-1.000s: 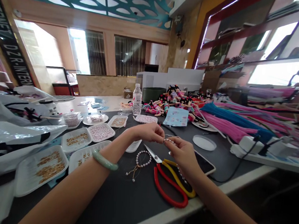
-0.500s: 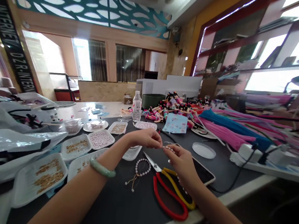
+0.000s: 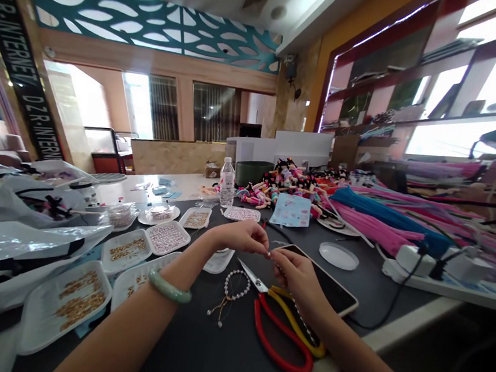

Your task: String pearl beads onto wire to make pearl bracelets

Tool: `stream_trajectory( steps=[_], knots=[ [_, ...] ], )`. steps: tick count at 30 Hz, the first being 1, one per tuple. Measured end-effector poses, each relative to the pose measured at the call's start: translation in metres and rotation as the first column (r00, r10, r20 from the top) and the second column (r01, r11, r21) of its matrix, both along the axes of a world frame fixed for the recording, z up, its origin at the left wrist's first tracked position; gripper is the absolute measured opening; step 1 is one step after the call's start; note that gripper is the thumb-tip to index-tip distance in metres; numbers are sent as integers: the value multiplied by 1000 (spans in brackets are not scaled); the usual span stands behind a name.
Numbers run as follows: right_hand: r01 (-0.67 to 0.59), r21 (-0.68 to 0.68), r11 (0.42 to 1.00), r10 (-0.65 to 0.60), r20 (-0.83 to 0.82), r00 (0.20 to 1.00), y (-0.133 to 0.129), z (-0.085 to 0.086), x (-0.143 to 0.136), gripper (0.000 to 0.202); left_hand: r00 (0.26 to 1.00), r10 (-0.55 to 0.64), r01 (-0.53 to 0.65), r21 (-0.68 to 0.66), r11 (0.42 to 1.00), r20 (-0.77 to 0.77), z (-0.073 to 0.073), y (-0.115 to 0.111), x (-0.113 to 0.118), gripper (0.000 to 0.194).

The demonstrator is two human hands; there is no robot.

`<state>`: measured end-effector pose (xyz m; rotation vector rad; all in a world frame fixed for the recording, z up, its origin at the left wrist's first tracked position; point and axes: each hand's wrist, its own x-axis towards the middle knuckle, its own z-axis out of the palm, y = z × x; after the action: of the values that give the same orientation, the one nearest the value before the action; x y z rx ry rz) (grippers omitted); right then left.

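My left hand (image 3: 247, 236), with a pale green bangle (image 3: 169, 288) on its forearm, pinches a tiny pale bead (image 3: 268, 255) at its fingertips. Right against it, my right hand (image 3: 295, 272) is closed in a pinch on a strand of beads (image 3: 300, 311), which trails below the palm. Under the hands lie scissors (image 3: 260, 285) with one red and one yellow handle, blades apart. A finished-looking pearl bracelet (image 3: 236, 284) with gold cords lies to their left. Part of a phone (image 3: 338, 292) shows behind my right hand.
White trays with gold pieces (image 3: 79, 304) and pink beads (image 3: 167, 237) stand at left. A water bottle (image 3: 227, 184), a doll pile (image 3: 290, 178) and a blue patterned sheet (image 3: 291, 210) are farther back. At right are a round lid (image 3: 338, 256) and a power strip (image 3: 452, 282).
My right hand has turned slightly, and its fingertips now meet the left hand's at the bead. The bead strand piece that showed above the right fingers is now hidden.
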<state>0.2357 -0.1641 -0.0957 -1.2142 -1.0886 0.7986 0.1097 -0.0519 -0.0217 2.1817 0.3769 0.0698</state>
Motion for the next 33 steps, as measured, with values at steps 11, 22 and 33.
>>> stream_trajectory(
  steps=[11,22,33],
  knots=[
    [67,60,996,-71,78,994,-3,4,-2,22,999,-26,26,3,1000,25,5,-3,-1,10],
    [97,48,994,-101,82,992,-4,5,-4,23,1000,-10,9,72,997,14,-1,7,1,12],
    [148,82,986,-159,146,976,-5,5,-3,18,998,45,-40,130,991,-41,-2,6,1,16]
  ],
)
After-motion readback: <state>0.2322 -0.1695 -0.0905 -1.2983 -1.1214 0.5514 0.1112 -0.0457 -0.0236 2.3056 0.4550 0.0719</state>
